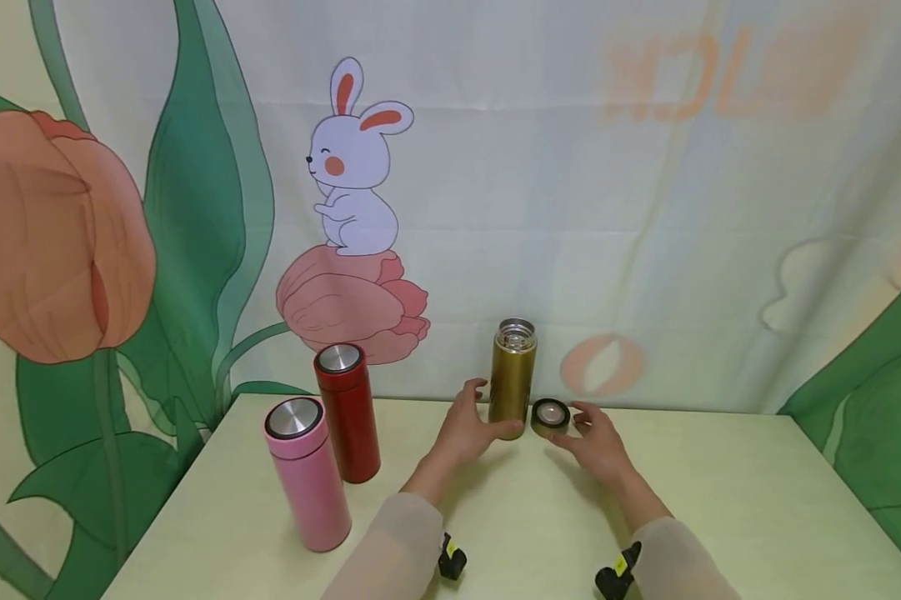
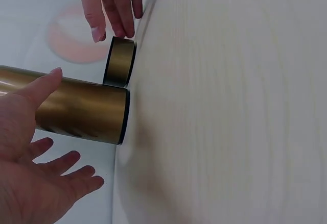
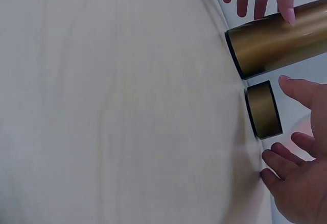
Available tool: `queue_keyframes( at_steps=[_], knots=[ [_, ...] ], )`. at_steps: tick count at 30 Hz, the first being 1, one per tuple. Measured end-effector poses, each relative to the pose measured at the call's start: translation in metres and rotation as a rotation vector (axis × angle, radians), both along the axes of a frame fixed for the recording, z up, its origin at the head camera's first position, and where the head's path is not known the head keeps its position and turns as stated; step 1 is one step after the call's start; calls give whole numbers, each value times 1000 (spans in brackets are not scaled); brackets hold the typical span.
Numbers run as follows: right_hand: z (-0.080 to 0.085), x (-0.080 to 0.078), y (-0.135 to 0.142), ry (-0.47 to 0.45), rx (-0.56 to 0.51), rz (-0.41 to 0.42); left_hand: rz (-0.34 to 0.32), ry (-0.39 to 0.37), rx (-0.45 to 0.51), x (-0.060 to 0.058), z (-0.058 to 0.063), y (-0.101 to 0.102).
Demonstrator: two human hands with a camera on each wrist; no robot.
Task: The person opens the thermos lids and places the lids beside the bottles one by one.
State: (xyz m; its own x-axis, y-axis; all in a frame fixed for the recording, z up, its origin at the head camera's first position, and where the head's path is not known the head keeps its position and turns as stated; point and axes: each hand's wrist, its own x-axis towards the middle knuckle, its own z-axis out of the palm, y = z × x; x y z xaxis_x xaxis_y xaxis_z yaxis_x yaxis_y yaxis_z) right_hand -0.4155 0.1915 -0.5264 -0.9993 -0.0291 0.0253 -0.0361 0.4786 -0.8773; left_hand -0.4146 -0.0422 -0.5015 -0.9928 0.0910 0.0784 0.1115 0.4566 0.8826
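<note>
A gold thermos bottle [image 1: 513, 379] stands upright without its lid near the back of the table, its steel mouth showing. Its round gold lid [image 1: 551, 415] lies beside it on the right, close against its base in the wrist views. My left hand [image 1: 466, 423] is at the bottle's left side, thumb stretched across its front and the other fingers spread apart from it in the left wrist view. Around the lid's right side, my right hand [image 1: 597, 446] has thumb and fingers parted, with a gap to the lid in the right wrist view [image 3: 301, 163].
To the left stand a pink thermos bottle [image 1: 311, 479] and, behind it, a red thermos bottle [image 1: 351, 417], both with steel-topped lids. A printed cloth [image 1: 495, 167] hangs behind the pale table [image 1: 525, 533].
</note>
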Motion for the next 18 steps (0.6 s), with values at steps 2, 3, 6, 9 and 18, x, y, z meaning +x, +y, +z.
queue_keyframes(
  at_steps=[2, 3, 6, 9, 18],
  knots=[
    [4, 4, 2, 8, 36, 14, -3, 19, -41, 5, 3, -2],
    [7, 6, 3, 16, 53, 23, -5, 29, -60, 7, 5, -3],
    [12, 13, 5, 47, 87, 62, -17, 61, -127, 14, 9, -5],
    [16, 18, 6, 100, 134, 112, -23, 83, -182, 22, 13, -6],
    [28, 36, 6, 169, 294, 155, -40, 109, -275, 46, 27, -10]
  ],
)
